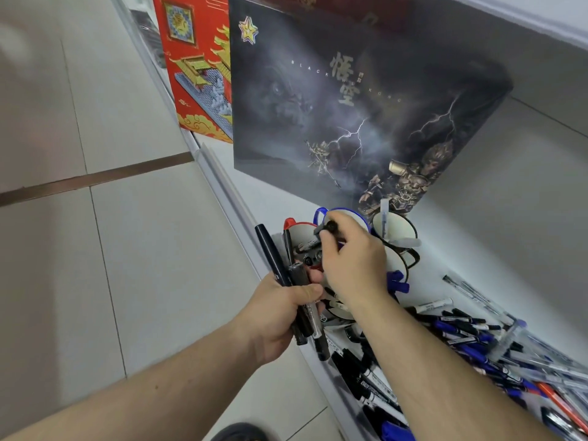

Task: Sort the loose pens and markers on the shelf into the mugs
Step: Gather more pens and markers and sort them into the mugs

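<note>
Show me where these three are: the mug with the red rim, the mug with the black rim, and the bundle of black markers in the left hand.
Red-rimmed mug (305,225): head view, on its far rim.
Black-rimmed mug (399,222): head view, on its pale inner wall.
Black markers (270,253): head view, on the longest marker's barrel above the left hand (280,316).

The large dark cardboard box, standing upright toward the back of the white shelf, carries the spaced pale capitals "BLACK", a gap, then "KONG" running slantwise across its face (the letters between them are lost behind the big characters). Over that line stand two large pale-gold Chinese characters, 悟空, one above the other, with a small seal-like mark beside them too small to read. The black markers lying at the shelf's front edge have white label bands with small dark print, which is too blurred to make out.
</note>
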Available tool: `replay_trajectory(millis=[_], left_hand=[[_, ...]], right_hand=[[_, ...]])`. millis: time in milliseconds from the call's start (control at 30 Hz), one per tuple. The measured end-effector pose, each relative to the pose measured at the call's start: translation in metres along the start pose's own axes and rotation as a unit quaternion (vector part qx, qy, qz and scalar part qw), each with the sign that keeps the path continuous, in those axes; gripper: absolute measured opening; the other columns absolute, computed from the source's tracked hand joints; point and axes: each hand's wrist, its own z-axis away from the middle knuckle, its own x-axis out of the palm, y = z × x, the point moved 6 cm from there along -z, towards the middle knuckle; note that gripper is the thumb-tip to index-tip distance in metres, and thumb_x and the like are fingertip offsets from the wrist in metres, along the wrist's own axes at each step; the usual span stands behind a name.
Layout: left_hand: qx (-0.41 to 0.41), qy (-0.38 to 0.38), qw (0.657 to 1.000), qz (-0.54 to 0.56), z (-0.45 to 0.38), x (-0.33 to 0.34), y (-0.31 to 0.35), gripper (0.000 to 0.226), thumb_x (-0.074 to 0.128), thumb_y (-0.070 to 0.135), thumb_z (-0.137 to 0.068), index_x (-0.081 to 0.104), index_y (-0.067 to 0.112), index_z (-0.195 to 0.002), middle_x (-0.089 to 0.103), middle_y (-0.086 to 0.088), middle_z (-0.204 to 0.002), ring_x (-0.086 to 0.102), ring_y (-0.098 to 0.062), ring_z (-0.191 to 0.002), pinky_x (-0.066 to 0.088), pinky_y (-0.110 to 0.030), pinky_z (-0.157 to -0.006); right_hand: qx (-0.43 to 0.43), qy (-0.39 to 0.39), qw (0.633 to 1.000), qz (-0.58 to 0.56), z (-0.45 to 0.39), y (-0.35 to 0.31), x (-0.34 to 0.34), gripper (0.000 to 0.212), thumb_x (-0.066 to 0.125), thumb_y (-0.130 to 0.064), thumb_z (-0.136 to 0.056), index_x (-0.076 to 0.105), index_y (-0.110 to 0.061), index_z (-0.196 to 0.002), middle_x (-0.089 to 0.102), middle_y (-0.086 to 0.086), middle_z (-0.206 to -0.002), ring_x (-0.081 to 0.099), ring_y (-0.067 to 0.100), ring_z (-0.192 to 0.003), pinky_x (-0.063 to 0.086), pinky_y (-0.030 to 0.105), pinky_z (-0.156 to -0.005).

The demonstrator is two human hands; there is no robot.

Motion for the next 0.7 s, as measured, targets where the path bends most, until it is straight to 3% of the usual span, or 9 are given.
replay_trajectory(millis=[100, 167, 233, 300, 333, 400, 467, 533, 700], left_hand=[[0.009, -0.013, 1.0, -0.002, 0.001, 0.001, 0.002, 0.028, 0.053, -0.016, -0.086, 0.062, 0.008, -0.077, 0.059, -0.005, -0.068, 0.058, -0.017, -0.06, 0.05, -0.033, -0.068], [0.01, -0.015, 1.0, -0.006, 0.0, 0.001, 0.001, 0.029, 0.052, -0.016, -0.086, 0.061, 0.009, -0.076, 0.058, -0.004, -0.066, 0.057, -0.016, -0.06, 0.05, -0.033, -0.069], [0.01, -0.025, 1.0, -0.01, 0.001, 0.002, 0.001, 0.03, 0.052, -0.016, -0.086, 0.061, 0.01, -0.075, 0.058, -0.004, -0.067, 0.057, -0.016, -0.061, 0.05, -0.033, -0.07], [0.01, -0.04, 0.999, -0.01, 0.001, 0.004, 0.001, 0.029, 0.052, -0.016, -0.087, 0.06, 0.009, -0.076, 0.058, -0.003, -0.068, 0.057, -0.016, -0.062, 0.05, -0.032, -0.069], [0.009, -0.047, 0.999, -0.008, 0.002, 0.006, 0.001, 0.028, 0.052, -0.016, -0.087, 0.06, 0.009, -0.077, 0.058, -0.003, -0.068, 0.057, -0.015, -0.062, 0.051, -0.031, -0.068], [0.01, -0.059, 0.998, -0.013, 0.002, 0.007, 0.0, 0.026, 0.053, -0.016, -0.087, 0.06, 0.008, -0.08, 0.059, -0.003, -0.071, 0.058, -0.015, -0.062, 0.051, -0.031, -0.069], [0.023, -0.075, 0.996, -0.041, 0.002, 0.009, 0.0, 0.024, 0.053, -0.017, -0.087, 0.061, 0.006, -0.085, 0.059, -0.004, -0.076, 0.057, -0.016, -0.065, 0.051, -0.029, -0.067], [0.043, -0.109, 0.991, -0.072, 0.004, 0.014, 0.0, 0.024, 0.054, -0.018, -0.086, 0.064, 0.004, -0.092, 0.064, -0.004, -0.08, 0.06, -0.015, -0.069, 0.052, -0.025, -0.065], [0.065, -0.23, 0.961, -0.14, 0.014, 0.036, -0.007, 0.025, 0.057, -0.012, -0.072, 0.064, 0.009, -0.084, 0.063, -0.002, -0.079, 0.058, -0.015, -0.076, 0.049, -0.022, -0.068]], right_hand=[[-0.006, -0.064, 0.996, 0.064, -0.004, 0.006, 0.024, 0.023, 0.062, -0.022, -0.09, 0.073, -0.021, -0.11, 0.073, 0.006, -0.092, 0.062, 0.029, -0.089, 0.045, 0.034, -0.084], [-0.016, -0.171, 0.971, 0.166, -0.007, 0.01, 0.042, 0.026, 0.052, -0.027, -0.096, 0.07, -0.027, -0.115, 0.069, 0.002, -0.114, 0.052, 0.022, -0.114, 0.031, 0.038, -0.106], [-0.023, -0.26, 0.941, 0.217, -0.007, 0.012, 0.051, 0.035, 0.041, -0.029, -0.101, 0.057, -0.034, -0.131, 0.054, -0.009, -0.142, 0.023, 0.016, -0.146, 0.006, 0.048, -0.119], [-0.029, -0.294, 0.933, 0.207, -0.007, 0.013, 0.049, 0.041, 0.038, -0.027, -0.102, 0.048, -0.036, -0.141, 0.035, -0.015, -0.155, 0.006, 0.014, -0.151, -0.004, 0.052, -0.118], [-0.02, -0.284, 0.941, 0.183, -0.007, 0.013, 0.043, 0.043, 0.039, -0.025, -0.101, 0.046, -0.036, -0.142, 0.033, -0.015, -0.157, 0.009, 0.014, -0.151, -0.001, 0.05, -0.119], [0.046, -0.193, 0.978, 0.068, -0.004, 0.014, 0.019, 0.045, 0.044, -0.018, -0.097, 0.053, -0.035, -0.138, 0.053, -0.009, -0.143, 0.04, 0.012, -0.137, 0.027, 0.033, -0.113], [0.121, -0.102, 0.984, -0.087, 0.01, 0.012, -0.006, 0.036, 0.052, -0.012, -0.093, 0.068, -0.028, -0.121, 0.072, -0.008, -0.102, 0.065, 0.002, -0.095, 0.044, 0.013, -0.079], [0.136, -0.088, 0.971, -0.176, 0.032, 0.003, -0.021, 0.019, 0.064, -0.017, -0.088, 0.073, -0.027, -0.102, 0.07, -0.01, -0.079, 0.065, -0.003, -0.069, 0.047, 0.011, -0.065], [0.129, -0.14, 0.971, -0.143, 0.072, -0.002, -0.036, 0.022, 0.085, -0.033, -0.068, 0.067, -0.04, -0.077, 0.059, -0.015, -0.078, 0.056, -0.004, -0.067, 0.042, 0.012, -0.063]])
